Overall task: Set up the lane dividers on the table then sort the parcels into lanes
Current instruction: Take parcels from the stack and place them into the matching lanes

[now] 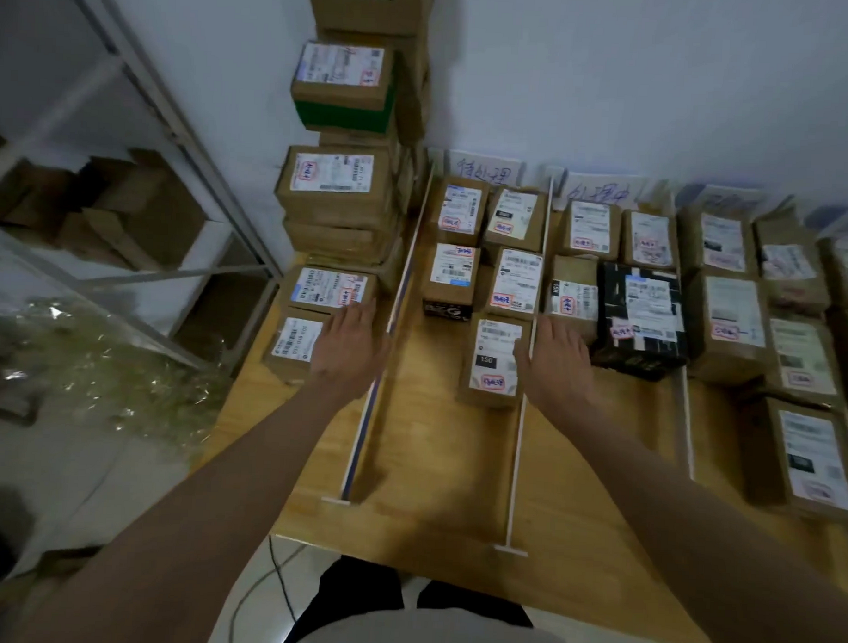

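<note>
left hand (349, 350) flat, right hand (557, 359) flat, arms extended

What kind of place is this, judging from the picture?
Probably a small parcel sorting room: labelled cardboard parcels lie in lanes between white dividers on a wooden table, beside metal shelving.

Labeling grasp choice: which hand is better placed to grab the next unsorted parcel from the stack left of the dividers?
Left. The left hand is already open over the nearest parcel in that stack; the right hand is across the divider, by the sorted lanes.
</note>
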### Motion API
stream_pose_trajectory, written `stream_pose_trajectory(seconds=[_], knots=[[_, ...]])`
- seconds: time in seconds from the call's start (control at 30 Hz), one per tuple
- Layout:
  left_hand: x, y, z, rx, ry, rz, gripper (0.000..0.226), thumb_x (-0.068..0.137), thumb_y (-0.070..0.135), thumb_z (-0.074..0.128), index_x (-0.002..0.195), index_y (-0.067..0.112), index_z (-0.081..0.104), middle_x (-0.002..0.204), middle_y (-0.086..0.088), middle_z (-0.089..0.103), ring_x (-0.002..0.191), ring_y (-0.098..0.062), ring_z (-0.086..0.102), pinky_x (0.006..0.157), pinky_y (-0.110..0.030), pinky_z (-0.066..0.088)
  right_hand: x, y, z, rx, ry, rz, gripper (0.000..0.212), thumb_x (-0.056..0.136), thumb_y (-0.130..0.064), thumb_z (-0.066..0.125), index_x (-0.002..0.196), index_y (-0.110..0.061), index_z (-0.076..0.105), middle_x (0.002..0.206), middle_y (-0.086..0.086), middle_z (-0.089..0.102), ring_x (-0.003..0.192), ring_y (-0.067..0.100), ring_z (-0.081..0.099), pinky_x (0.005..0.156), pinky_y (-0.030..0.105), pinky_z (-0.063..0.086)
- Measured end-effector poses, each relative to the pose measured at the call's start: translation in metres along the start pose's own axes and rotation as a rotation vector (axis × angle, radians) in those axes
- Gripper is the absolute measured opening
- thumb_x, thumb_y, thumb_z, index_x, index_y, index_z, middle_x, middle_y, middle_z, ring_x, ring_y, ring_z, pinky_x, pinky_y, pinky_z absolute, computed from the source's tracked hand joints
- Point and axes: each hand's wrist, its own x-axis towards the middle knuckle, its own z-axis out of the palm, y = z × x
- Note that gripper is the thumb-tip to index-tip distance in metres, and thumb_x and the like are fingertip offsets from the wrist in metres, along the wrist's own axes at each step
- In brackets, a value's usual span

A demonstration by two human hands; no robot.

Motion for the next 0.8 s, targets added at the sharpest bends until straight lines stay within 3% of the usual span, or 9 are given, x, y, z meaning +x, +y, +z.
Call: stream_pose_trajectory(seconds=[0.37,0.47,0.63,0.8], knots=[[-0.020,-0.123,0.002,-0.044,-0.113,-0.173,0.056,0.099,0.042,0.039,0.143,0.007,0.038,0.143,-0.013,0.044,0.131,-0.030,0.040,0.110,-0.044,0.032,-0.007,-0.127,0.058,0.034,-0.082,-0.047,0.053,0.100,-0.037,0.039,0.145,-0.009,0.036,0.144,0.011,0.044,0.135,0.029,0.039,0.114,0.044,0.032],[-0.012,-0.140,0.012,-0.072,-0.148,-0.163,0.061,0.100,0.045,0.038,0.145,0.006,0.032,0.146,-0.013,0.040,0.134,-0.029,0.037,0.110,-0.043,0.033,-0.013,-0.157,0.074,0.029,-0.095,-0.038,0.050,0.101,-0.038,0.039,0.143,-0.011,0.038,0.141,0.009,0.047,0.133,0.027,0.042,0.113,0.042,0.034],[-0.001,-0.149,0.035,-0.155,-0.206,-0.197,0.086,0.096,0.055,0.045,0.153,0.001,0.011,0.158,-0.017,0.019,0.145,-0.033,0.022,0.120,-0.042,0.018,-0.024,-0.190,0.094,0.040,-0.150,0.063,0.051,0.102,-0.039,0.038,0.147,-0.016,0.034,0.148,0.005,0.041,0.137,0.024,0.039,0.113,0.040,0.033],[-0.006,-0.165,0.043,-0.212,-0.162,-0.100,0.088,0.088,0.048,0.062,0.150,0.003,0.019,0.152,-0.014,0.027,0.128,-0.032,0.040,0.112,-0.041,0.031,-0.024,-0.212,0.108,0.103,-0.171,0.099,0.050,0.102,-0.036,0.042,0.147,-0.016,0.034,0.150,0.005,0.040,0.138,0.024,0.038,0.111,0.040,0.038]])
